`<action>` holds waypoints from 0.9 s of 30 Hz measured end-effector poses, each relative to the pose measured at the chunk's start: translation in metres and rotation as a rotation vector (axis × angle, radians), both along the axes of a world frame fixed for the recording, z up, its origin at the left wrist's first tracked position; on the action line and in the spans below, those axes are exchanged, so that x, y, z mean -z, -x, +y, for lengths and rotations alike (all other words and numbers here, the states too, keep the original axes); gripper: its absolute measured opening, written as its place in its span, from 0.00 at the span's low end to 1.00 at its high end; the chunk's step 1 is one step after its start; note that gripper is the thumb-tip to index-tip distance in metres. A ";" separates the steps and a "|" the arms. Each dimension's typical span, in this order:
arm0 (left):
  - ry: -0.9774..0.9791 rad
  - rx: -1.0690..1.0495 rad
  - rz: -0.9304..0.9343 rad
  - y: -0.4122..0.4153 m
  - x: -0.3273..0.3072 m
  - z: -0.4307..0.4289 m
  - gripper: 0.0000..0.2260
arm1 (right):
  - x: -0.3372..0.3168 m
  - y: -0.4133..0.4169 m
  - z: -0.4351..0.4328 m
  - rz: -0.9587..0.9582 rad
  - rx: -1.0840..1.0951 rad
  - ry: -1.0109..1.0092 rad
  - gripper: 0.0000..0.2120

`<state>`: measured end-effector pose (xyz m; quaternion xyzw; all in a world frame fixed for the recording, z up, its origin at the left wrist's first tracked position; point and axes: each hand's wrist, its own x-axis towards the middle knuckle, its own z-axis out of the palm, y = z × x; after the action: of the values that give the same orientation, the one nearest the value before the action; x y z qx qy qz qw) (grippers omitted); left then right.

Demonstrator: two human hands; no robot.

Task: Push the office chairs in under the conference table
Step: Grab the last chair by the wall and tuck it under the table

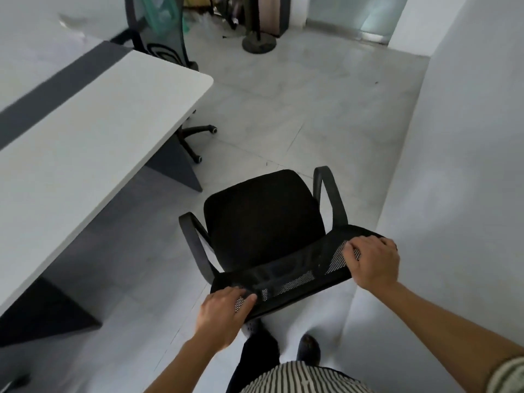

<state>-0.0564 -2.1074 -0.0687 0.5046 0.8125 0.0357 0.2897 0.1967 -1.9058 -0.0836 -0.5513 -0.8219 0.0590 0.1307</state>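
A black office chair (263,217) with a mesh back and two curved armrests stands on the tiled floor in front of me, out from the table and facing away. My left hand (224,313) grips the left end of its backrest top. My right hand (374,263) grips the right end. The white conference table (85,131) with a dark centre strip fills the left. A second chair's wheeled base (195,137) shows under the table's far end. A third chair (161,32) with a mesh back stands at the table's far corner.
A white wall (467,137) runs close along the right. A round stand base (259,43) and clutter sit at the far end of the room. Dark table legs (175,168) reach the floor. My feet (309,347) are just behind the chair.
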 end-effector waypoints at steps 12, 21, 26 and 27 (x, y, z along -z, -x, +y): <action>-0.160 -0.427 -0.022 0.034 -0.008 -0.029 0.17 | -0.009 0.117 0.052 0.001 -0.408 0.054 0.15; -0.164 -0.669 -0.019 0.046 -0.004 -0.048 0.17 | -0.014 0.186 0.091 0.070 -0.520 0.123 0.17; -0.172 -0.815 0.110 0.050 -0.009 -0.038 0.12 | -0.016 0.246 0.107 0.050 -0.599 0.201 0.12; -0.153 -0.842 0.165 0.046 -0.008 -0.035 0.12 | -0.015 0.259 0.113 0.045 -0.624 0.228 0.11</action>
<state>-0.1023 -2.1421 -0.0610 0.1505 0.9629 0.1703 0.1457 -0.0619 -1.7927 -0.0685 -0.2825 -0.9362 0.1999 0.0620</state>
